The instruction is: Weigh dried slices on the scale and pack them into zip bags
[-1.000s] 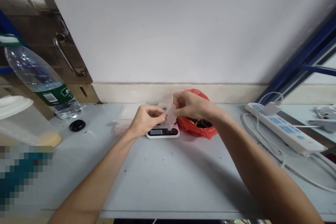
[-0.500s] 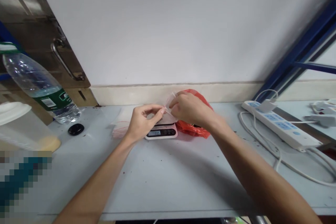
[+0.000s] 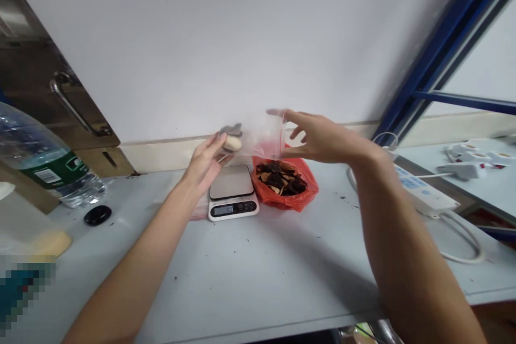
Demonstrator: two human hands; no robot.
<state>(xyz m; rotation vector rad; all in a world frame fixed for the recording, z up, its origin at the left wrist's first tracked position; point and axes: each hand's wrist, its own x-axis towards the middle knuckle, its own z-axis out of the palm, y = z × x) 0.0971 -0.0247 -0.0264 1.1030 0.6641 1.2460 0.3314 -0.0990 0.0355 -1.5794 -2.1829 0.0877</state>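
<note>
Above the scale, a clear plastic zip bag (image 3: 258,137) with a red line near its mouth is stretched sideways between my hands. My left hand (image 3: 205,164) is closed on its bottom end, where a pale piece (image 3: 232,143) and dark grey pieces show, slightly blurred. My right hand (image 3: 318,134) spans the bag's mouth, index finger at the top edge and thumb at the bottom edge, the other fingers curled apart. Below is a white digital kitchen scale (image 3: 231,183) with a bare plate. Beside it, an open red plastic bag (image 3: 308,191) holds dark brown dried pieces (image 3: 282,177).
Flat clear bags (image 3: 199,210) lie left of the scale. Further left are a black oval object (image 3: 98,215), a water bottle (image 3: 60,166) and a translucent cup (image 3: 36,220). A power strip (image 3: 427,193) with cables lies at right; a wall (image 3: 250,37) stands behind.
The clear bag has been lifted off the scale and turned sideways. My right hand has gone from pinching near the bag's top to spanning its mouth. The red bag's contents now show.
</note>
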